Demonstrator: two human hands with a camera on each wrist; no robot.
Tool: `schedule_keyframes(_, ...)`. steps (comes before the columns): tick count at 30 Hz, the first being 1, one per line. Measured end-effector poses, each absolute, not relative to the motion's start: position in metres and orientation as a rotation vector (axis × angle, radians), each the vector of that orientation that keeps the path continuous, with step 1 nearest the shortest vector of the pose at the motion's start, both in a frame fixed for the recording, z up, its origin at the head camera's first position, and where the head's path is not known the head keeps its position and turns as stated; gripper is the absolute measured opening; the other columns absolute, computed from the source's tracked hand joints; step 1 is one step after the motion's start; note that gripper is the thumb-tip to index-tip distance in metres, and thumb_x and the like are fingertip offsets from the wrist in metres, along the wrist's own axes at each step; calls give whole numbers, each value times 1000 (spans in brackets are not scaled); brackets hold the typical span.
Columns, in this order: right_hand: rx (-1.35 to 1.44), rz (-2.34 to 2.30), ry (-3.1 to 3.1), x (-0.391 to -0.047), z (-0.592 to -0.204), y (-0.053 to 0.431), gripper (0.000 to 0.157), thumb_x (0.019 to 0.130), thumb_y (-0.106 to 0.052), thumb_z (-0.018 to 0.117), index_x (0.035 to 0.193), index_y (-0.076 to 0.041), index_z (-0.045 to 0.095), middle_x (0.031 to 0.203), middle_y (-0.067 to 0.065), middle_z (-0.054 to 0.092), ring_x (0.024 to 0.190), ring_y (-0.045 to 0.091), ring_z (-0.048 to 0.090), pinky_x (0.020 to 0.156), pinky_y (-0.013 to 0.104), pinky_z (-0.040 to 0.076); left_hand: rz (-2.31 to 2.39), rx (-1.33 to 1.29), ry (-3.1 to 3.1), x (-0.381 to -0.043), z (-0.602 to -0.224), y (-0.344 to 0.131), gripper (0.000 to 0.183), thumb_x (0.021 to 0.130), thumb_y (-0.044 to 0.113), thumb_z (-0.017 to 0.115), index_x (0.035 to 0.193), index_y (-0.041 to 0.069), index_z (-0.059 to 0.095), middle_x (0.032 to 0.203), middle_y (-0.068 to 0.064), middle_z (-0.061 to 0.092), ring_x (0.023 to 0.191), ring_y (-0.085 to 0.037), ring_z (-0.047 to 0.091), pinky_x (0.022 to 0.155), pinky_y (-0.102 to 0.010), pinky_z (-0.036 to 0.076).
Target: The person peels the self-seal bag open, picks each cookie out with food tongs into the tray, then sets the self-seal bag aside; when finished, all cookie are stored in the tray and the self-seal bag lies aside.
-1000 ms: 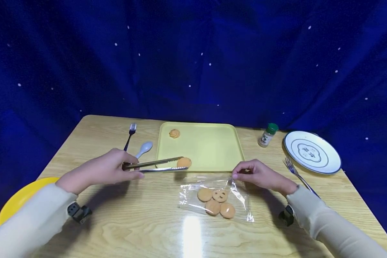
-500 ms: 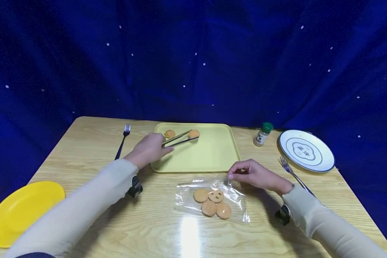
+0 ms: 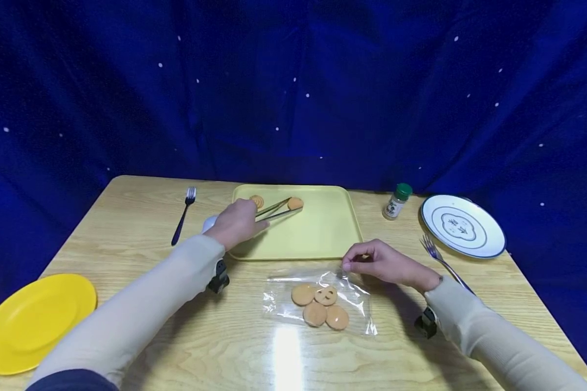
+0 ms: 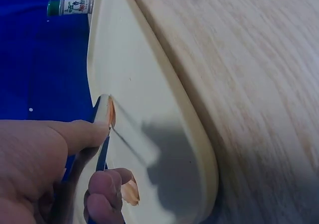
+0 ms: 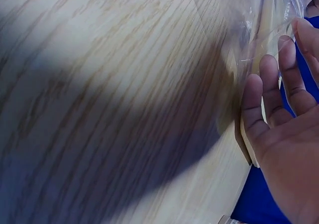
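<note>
1. Two bare hands in pale sleeves work over a wooden table (image 3: 215, 331), seen from above the person.
2. The left hand (image 3: 236, 221) grips a pair of metal tongs (image 3: 282, 213), their tips pointing right across a pale yellow tray (image 3: 323, 231) at the table's far middle.
3. Between the tong tips sits one round cookie (image 3: 295, 203), over the far part of the tray; whether it touches the tray is hard to tell.
4. A swirled cookie (image 3: 257, 201) lies at the tray's far left, just beyond the left hand.
5. The right hand (image 3: 385, 264) pinches the far edge of a clear plastic bag (image 3: 280, 304) between thumb and forefinger — near the tray's near right corner.
6. Four round cookies (image 3: 315, 314) lie flat in the bag, the far right one marked with cut-outs like a face.
7. To the left: a dark-handled fork (image 3: 181, 220), a pale blue utensil (image 3: 208, 222) mostly hidden behind the left hand, and nearer, a yellow plate (image 3: 36, 323).
8. To the right: a green-capped shaker (image 3: 397, 202), a blue-rimmed white plate (image 3: 462, 225), and a metal fork (image 3: 446, 263) — partly behind the right sleeve.
9. A deep blue curtain (image 3: 293, 87) with white dots hangs beyond.
</note>
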State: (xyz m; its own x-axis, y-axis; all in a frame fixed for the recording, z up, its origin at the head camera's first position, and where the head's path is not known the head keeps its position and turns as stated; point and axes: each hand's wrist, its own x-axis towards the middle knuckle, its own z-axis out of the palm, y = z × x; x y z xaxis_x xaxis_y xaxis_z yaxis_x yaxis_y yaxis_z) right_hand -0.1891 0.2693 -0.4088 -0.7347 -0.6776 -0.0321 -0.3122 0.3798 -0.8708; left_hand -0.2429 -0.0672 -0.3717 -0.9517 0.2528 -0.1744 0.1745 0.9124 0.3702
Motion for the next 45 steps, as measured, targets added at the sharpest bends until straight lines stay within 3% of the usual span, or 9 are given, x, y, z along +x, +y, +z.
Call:
schedule_keyframes(7,-881,-1300,2265,-192,-411,269,9,93,-8,62,96,-5,70,92,15,69,80,3,59,73,21,50,497,285,2869,-242,-369,-72,40,93,39,61,66,13,47,58,3,37,51,-13,39,47,-27,35)
schedule_keyframes(18,-840,-1311,2233,-191,-412,267,10,94,-14,62,94,-6,69,88,20,66,71,7,54,60,22,46,591,205,2777,-241,-368,-78,40,93,42,61,71,13,44,57,4,33,48,-10,33,45,-25,31)
schedule_keyframes(24,-834,-1297,2242,-193,-408,265,9,94,-15,62,95,-9,69,90,16,68,74,7,55,65,22,47,602,228,2786,-231,-361,-94,43,93,46,59,71,12,44,60,3,33,50,-11,33,47,-27,32)
schedule_keyframes(30,-832,-1280,2271,-194,-405,266,9,94,-15,63,96,-9,69,92,13,69,77,5,57,70,23,48,721,341,2713,-205,-344,-125,40,92,47,61,81,9,54,62,2,47,48,-11,44,47,-27,37)
schedule_keyframes(34,-831,-1275,2288,-194,-404,267,12,94,-16,63,96,-5,69,91,16,68,76,4,55,68,22,47,788,489,2625,-181,-331,-150,38,91,44,64,78,11,52,53,5,43,43,-9,41,46,-26,37)
schedule_keyframes(39,-830,-1283,2284,-194,-405,268,14,94,-15,63,96,-3,69,91,20,67,76,3,54,68,22,46,810,732,2546,-155,-322,-184,31,87,37,70,71,15,55,56,10,40,47,-2,38,45,-21,35)
schedule_keyframes(45,-824,-1305,2274,-192,-405,268,12,94,-15,63,96,-5,69,91,21,66,77,4,55,69,23,47,896,748,2266,-135,-337,-198,33,92,33,65,72,8,55,56,7,46,44,-3,44,41,-22,42)
